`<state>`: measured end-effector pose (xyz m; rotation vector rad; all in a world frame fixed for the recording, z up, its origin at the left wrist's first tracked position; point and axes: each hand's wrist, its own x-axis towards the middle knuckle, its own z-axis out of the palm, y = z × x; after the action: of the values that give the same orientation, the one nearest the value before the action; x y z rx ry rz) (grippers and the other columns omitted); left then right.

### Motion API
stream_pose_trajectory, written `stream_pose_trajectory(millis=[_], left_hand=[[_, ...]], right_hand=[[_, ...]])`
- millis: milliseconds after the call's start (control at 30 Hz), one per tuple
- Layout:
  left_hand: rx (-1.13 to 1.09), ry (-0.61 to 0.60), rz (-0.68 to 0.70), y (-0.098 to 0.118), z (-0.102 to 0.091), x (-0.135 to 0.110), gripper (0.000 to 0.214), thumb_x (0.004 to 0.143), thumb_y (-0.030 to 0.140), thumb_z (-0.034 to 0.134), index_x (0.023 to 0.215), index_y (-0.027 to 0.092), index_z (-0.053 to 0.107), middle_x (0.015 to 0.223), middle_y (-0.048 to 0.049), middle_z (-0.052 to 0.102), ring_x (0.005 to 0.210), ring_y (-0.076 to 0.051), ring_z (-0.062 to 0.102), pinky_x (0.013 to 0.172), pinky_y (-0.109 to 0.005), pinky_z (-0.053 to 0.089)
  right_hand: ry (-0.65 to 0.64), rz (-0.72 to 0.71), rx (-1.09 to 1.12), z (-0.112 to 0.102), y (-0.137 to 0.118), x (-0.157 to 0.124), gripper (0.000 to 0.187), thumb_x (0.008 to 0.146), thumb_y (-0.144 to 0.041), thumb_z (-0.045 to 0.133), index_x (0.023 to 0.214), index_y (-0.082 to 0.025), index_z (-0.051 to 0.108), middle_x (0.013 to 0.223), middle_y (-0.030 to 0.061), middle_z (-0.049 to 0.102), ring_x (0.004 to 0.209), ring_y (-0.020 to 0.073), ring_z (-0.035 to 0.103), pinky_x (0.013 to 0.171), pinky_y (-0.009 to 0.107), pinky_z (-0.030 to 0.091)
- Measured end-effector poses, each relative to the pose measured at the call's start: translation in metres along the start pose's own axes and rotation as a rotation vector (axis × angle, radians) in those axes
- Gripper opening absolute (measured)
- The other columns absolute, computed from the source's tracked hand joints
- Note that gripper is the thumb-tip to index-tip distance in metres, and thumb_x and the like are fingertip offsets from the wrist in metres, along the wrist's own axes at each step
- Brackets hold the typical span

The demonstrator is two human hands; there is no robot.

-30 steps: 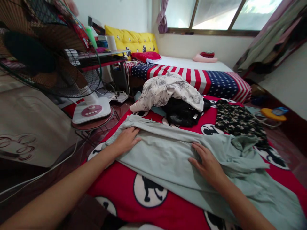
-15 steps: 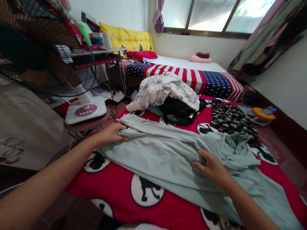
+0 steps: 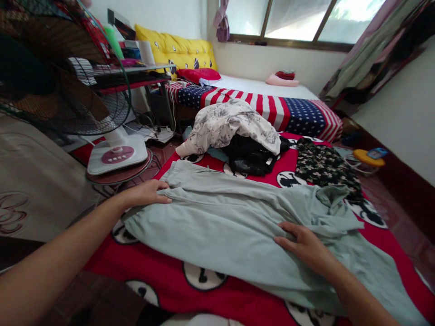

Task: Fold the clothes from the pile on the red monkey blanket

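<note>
A pale green garment (image 3: pixel 217 222) lies stretched lengthwise over a red blanket (image 3: pixel 159 258) with black-and-white round prints. At its left end my left hand (image 3: pixel 149 192) grips the cloth, thumb in front and fingers toward the back. My right hand (image 3: pixel 304 244) rests on the garment right of its middle, thumb and fingers apart, with shallow creases around the fingertips. Behind the garment a white floral cloth (image 3: pixel 234 122) is heaped over a black garment (image 3: pixel 251 156). A black floral garment (image 3: pixel 326 167) lies flat at the far right.
On the left, a standing fan (image 3: pixel 117 156) sits on a round stool beside a cluttered desk (image 3: pixel 149 70). A bed with a flag-patterned cover (image 3: pixel 272 111) stands along the back under the window. A yellow stool (image 3: pixel 369 157) is at the right.
The garment's left end has shifted left and spread toward me with my left hand. The fold under my right hand has flattened, and its fingers now lie more loosely on the cloth.
</note>
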<state>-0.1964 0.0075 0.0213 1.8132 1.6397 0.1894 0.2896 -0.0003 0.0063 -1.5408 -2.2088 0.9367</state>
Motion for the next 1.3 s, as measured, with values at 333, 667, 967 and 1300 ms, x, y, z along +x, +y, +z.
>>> stream_pose_trajectory(millis=[333, 667, 967, 1300], left_hand=[[0.260, 0.433, -0.029, 0.015, 0.021, -0.002, 0.061, 0.064, 0.056, 0.071, 0.117, 0.027, 0.065, 0.104, -0.0054, 0.072, 0.093, -0.028, 0.066, 0.077, -0.032, 0.048], [0.167, 0.626, 0.186, 0.007, 0.037, 0.016, 0.034, 0.086, 0.048, 0.053, 0.096, 0.023, 0.073, 0.101, -0.0055, 0.073, 0.095, -0.024, 0.066, 0.087, -0.034, 0.048], [0.630, 0.641, 0.078, 0.048, 0.023, 0.014, 0.022, 0.082, 0.038, 0.059, 0.093, 0.024, 0.073, 0.105, -0.0096, 0.066, 0.101, -0.031, 0.058, 0.086, -0.044, 0.044], [0.496, 0.423, 0.265, 0.055, 0.039, 0.062, 0.045, 0.075, 0.021, 0.048, 0.115, 0.023, 0.068, 0.116, -0.0094, 0.065, 0.103, -0.030, 0.061, 0.089, -0.043, 0.048]], right_hand=[[0.271, -0.130, -0.407, 0.007, -0.018, -0.006, 0.033, 0.082, -0.037, 0.059, 0.113, -0.024, 0.063, 0.104, 0.0081, 0.069, 0.088, 0.0265, 0.068, 0.071, 0.036, 0.052], [0.261, -0.372, -0.188, 0.033, -0.023, 0.016, 0.023, 0.095, -0.026, 0.047, 0.098, -0.022, 0.070, 0.086, 0.0059, 0.063, 0.073, 0.0164, 0.063, 0.069, 0.028, 0.051], [0.299, -0.308, -0.404, 0.016, -0.013, 0.020, 0.019, 0.089, -0.021, 0.053, 0.096, -0.025, 0.070, 0.104, 0.0063, 0.064, 0.094, 0.0211, 0.062, 0.080, 0.033, 0.050], [0.324, 0.114, -0.769, -0.031, 0.025, 0.019, 0.048, 0.075, -0.011, 0.054, 0.121, -0.022, 0.060, 0.120, 0.0088, 0.063, 0.098, 0.0243, 0.063, 0.072, 0.031, 0.048]])
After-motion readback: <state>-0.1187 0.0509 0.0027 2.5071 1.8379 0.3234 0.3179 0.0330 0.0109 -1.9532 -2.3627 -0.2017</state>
